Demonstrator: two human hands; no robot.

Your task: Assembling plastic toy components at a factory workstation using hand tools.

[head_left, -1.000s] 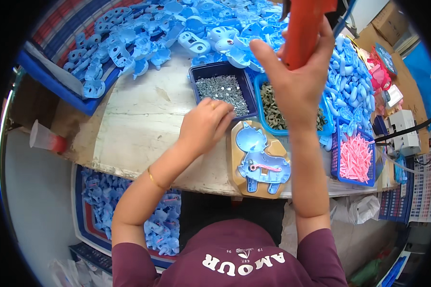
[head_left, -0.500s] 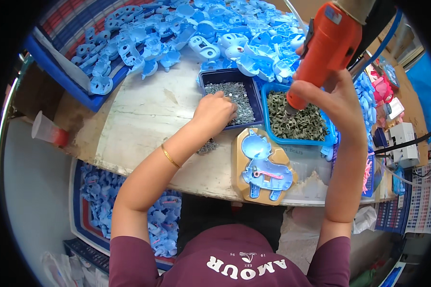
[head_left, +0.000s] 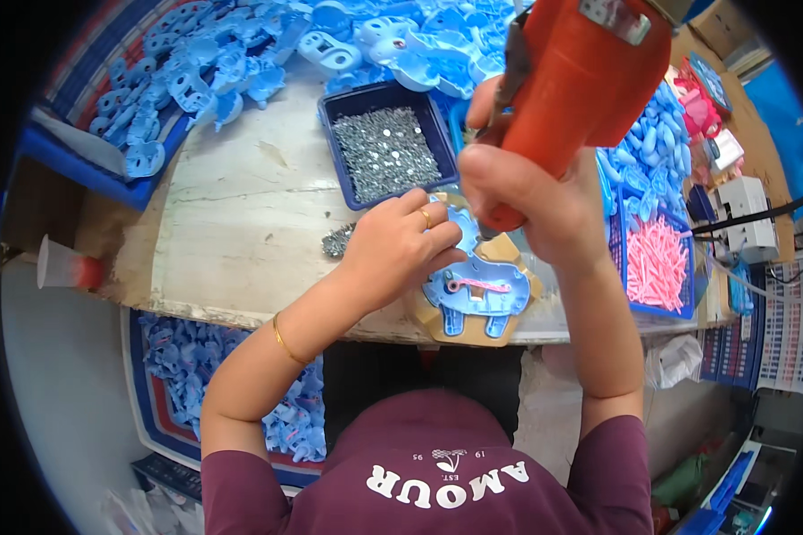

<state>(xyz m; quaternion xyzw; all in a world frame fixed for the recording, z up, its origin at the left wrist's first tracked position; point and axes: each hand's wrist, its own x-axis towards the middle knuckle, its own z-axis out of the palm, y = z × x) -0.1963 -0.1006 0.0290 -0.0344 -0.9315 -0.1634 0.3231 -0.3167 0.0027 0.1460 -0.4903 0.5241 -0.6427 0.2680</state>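
My right hand [head_left: 549,201] grips an orange-red electric screwdriver [head_left: 589,85], its tip pointing down over a light-blue plastic animal-shaped shell half [head_left: 511,301]. The shell lies in a tan block-like fixture [head_left: 473,332] near the table's front edge, with a pink strip [head_left: 486,286] inside it. Over the left part of the shell is my left hand [head_left: 397,250], fingers bent together near the driver tip; whatever they pinch is hidden. Behind it stands a dark-blue tray [head_left: 337,159] of small metal screws. A small pile of screws [head_left: 335,241] lies on the table beside my left hand.
Blue shell parts [head_left: 232,53] heap across the table's back. A blue basket [head_left: 660,306] of pink sticks stands at right. Another light-blue tray is mostly hidden behind my right hand. A plastic cup [head_left: 58,263] rests at the left edge; below is a crate of blue parts [head_left: 183,366].
My left hand has come out of the screw tray to the shell in the fixture. My right hand has brought the screwdriver left and nearer, over the shell. The whole view has shifted slightly.
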